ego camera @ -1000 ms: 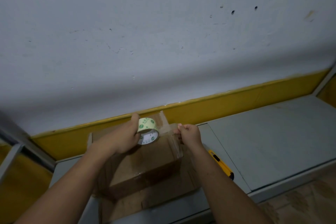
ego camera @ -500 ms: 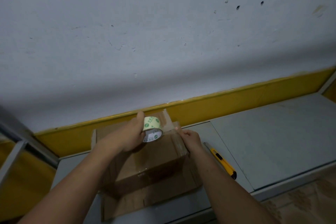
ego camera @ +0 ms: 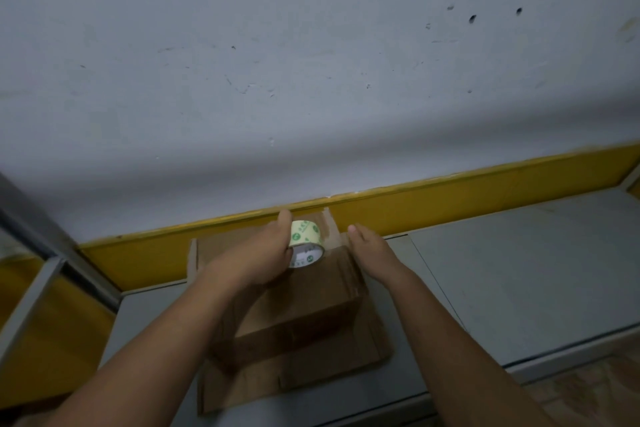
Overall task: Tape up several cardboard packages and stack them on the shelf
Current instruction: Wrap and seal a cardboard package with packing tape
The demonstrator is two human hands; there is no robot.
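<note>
A person seals a cardboard box [ego camera: 304,302] on a grey table [ego camera: 519,281] set against a scuffed white wall [ego camera: 311,80] with a yellow band [ego camera: 450,204] along its foot. The box sits on a flat cardboard sheet [ego camera: 346,371], near the wall.

The left hand [ego camera: 263,256] has a closed grip on a tape roll [ego camera: 306,243], thumb over the top and fingers curled beneath, and holds it at the far end of the box's top. A short length of clear tape [ego camera: 327,222] runs from the roll toward the box's far edge. The right hand [ego camera: 372,251] holds nothing: its fingers are straight and lie flat along the far right edge of the top, apparently pressing the tape or the flap down.

Judged from this view, the job is at an early stage. The box's flaps are folded shut. A slightly darker, glossy band down the middle of the near face may be tape already laid, though the dim light leaves that uncertain. The strip in hand is not yet cut from the roll. This is the only package in sight, and nothing has been stacked. Left to do: finish and sever this strip, set the box in its place on the shelf, and repeat with the others.
</note>
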